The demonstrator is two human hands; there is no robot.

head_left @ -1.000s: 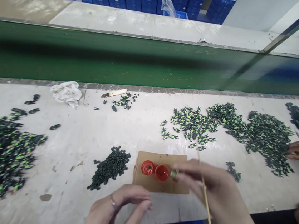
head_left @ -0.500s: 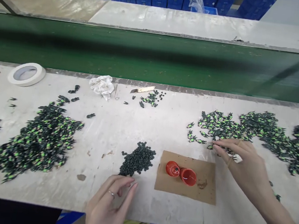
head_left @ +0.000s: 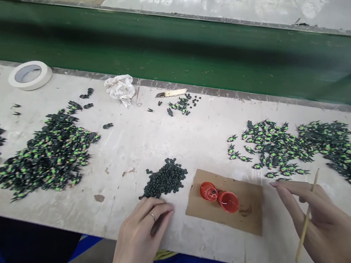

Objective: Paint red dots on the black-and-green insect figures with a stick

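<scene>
Left hand (head_left: 141,237) rests palm-down, fingers together; right hand (head_left: 320,224) hovers, fingers extended.

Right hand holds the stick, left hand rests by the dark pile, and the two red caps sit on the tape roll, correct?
Not quite. The head view shows the two red caps on the cardboard, not the tape roll. Right hand holds the stick; left hand rests by the dark pile.

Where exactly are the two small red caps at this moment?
In the head view, the two red caps sit side by side on the brown cardboard piece near the front edge of the table, right of the small dark pile, between the left hand and right hand.
</scene>
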